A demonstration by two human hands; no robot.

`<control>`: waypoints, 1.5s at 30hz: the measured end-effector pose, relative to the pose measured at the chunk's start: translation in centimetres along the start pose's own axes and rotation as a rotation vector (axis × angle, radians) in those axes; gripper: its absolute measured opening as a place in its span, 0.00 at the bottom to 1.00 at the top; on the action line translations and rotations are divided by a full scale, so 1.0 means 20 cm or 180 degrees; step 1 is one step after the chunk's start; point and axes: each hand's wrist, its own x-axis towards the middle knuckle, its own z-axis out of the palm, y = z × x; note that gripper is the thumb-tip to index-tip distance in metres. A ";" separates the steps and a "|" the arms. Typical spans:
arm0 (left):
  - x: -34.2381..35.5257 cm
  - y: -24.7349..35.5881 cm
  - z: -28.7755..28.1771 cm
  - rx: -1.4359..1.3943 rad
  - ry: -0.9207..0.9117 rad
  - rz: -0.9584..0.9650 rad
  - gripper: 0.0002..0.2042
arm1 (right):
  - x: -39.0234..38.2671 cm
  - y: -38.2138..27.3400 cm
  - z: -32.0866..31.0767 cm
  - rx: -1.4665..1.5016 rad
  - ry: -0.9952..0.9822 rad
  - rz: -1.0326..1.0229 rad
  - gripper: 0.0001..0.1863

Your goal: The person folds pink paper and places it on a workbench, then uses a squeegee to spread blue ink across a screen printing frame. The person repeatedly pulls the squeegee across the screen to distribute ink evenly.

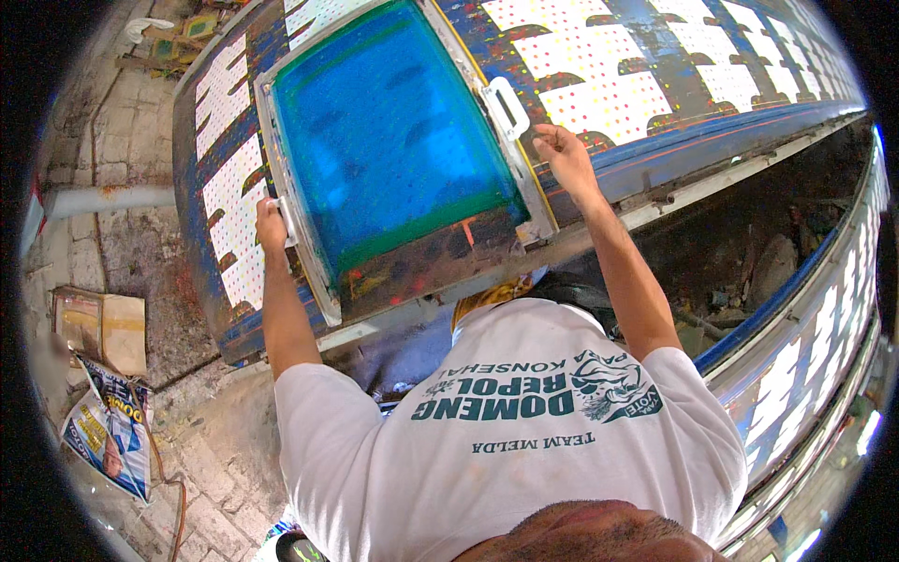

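A screen printing frame (270, 155) with blue-green mesh (375, 131) lies on the long printing table in front of me. My left hand (272, 225) is closed around the white handle (288, 225) on the frame's left side. On the right side stands another white handle (507, 108). Just beside it is my right hand (567, 161), its fingers loosely bent and apart, with nothing visible in them. White cut pieces with coloured dots (599, 75) lie flat on the table to the right, and similar pieces (234, 215) lie on the left.
The table's near edge (646, 201) runs away to the right. A second long table (805, 347) with white pieces stands at the right, past a dark gap. A cardboard box (122, 332) and a printed plastic sheet (110, 431) lie on the brick floor at the left.
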 end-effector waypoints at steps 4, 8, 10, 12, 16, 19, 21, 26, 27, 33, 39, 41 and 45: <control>0.02 -0.06 0.01 -0.0620 -0.0221 -0.0191 0.13 | 0.22 0.05 0.06 0.0858 -0.0157 0.0447 0.22; 0.00 -0.06 0.02 -0.0725 -0.0141 -0.0143 0.13 | 0.30 0.02 0.10 0.1261 -0.0955 0.0657 0.17; -0.01 -0.04 0.01 -0.0878 -0.0306 -0.0542 0.13 | 0.31 -0.01 0.12 0.1097 -0.0948 0.0621 0.17; -0.03 -0.03 -0.02 -0.1630 -0.0390 -0.0820 0.13 | 0.29 -0.05 0.11 0.1209 -0.0940 0.0676 0.17; -0.05 0.02 -0.09 -0.1817 -0.0497 -0.0956 0.14 | 0.24 -0.15 0.08 0.1448 -0.0798 0.0644 0.16; 0.01 0.12 -0.14 -0.1805 -0.0366 -0.1090 0.13 | 0.25 -0.22 0.04 0.1474 -0.0878 0.0347 0.18; 0.04 0.22 -0.23 -0.1295 -0.0358 -0.0926 0.13 | 0.27 -0.26 -0.01 0.1216 -0.0955 0.0396 0.21; 0.07 0.64 -0.31 -0.1407 -0.0404 -0.0820 0.13 | 0.37 -0.25 -0.21 0.1783 -0.0751 0.0225 0.21; 0.06 0.74 -0.29 -0.1437 -0.0434 -0.0870 0.14 | 0.41 -0.23 -0.28 0.1745 -0.0626 0.0117 0.21; -0.11 1.40 0.06 -0.2254 -0.0499 -0.0774 0.20 | 0.67 -0.03 -0.86 0.1347 -0.0059 -0.0006 0.19; -0.40 2.03 0.45 -0.2059 -0.0849 -0.0695 0.23 | 0.94 0.22 -1.49 0.1897 0.0303 0.0032 0.19; -0.48 2.20 0.59 -0.2310 -0.0982 -0.0686 0.23 | 1.02 0.30 -1.68 0.1928 0.0347 0.0024 0.19; -0.61 2.37 0.77 -0.2382 -0.0954 -0.0743 0.20 | 1.10 0.44 -1.91 0.1911 0.0346 0.0079 0.18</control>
